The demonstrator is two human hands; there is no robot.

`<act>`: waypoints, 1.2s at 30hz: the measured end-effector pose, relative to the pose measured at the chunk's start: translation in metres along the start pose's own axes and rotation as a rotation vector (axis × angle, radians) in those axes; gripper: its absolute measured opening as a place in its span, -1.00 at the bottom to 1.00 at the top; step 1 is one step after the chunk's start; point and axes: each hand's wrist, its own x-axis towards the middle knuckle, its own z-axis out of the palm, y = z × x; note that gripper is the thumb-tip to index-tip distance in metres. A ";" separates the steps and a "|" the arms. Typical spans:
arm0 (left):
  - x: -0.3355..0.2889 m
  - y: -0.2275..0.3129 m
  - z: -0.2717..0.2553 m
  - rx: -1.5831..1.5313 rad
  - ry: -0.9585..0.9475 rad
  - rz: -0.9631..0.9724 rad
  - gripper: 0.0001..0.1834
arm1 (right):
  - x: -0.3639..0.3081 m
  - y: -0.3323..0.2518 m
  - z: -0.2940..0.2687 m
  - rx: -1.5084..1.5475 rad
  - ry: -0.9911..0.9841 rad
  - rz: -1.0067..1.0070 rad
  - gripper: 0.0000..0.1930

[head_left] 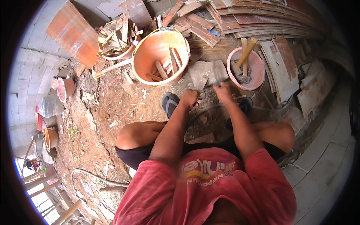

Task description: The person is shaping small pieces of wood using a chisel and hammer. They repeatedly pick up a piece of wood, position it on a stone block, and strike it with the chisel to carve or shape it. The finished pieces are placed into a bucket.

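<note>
My left hand (190,98) is closed, its fingers curled low over the ground between my feet. What it holds, if anything, is hidden. To its right my right hand (222,92) is also closed, around something small and dark bluish that is blurred and too unclear to name. Just beyond both hands lies a flat grey slab (210,71) with a small wood scrap (203,82) at its near edge. A large orange bucket (139,60) with several wood strips (165,69) in it stands beyond my left hand.
A pink bucket (228,69) holding a wooden handle (246,52) stands beyond my right hand. Another bucket heaped with wood scraps (116,37) is at the far left. Stacked planks (258,22) lie at the back; boards (279,71) lean on the right. A hose (80,170) crosses the dirt.
</note>
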 end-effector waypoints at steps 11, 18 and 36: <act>-0.006 0.004 0.005 -0.061 -0.013 -0.027 -0.73 | -0.022 -0.012 -0.005 -0.065 -0.224 0.040 -0.60; -0.001 0.001 0.000 -0.075 0.034 -0.011 -0.76 | -0.017 -0.050 -0.015 0.028 0.244 0.120 -0.58; 0.011 0.003 0.001 0.018 0.000 0.006 -0.73 | -0.014 -0.041 -0.028 -0.520 -0.214 0.005 -0.68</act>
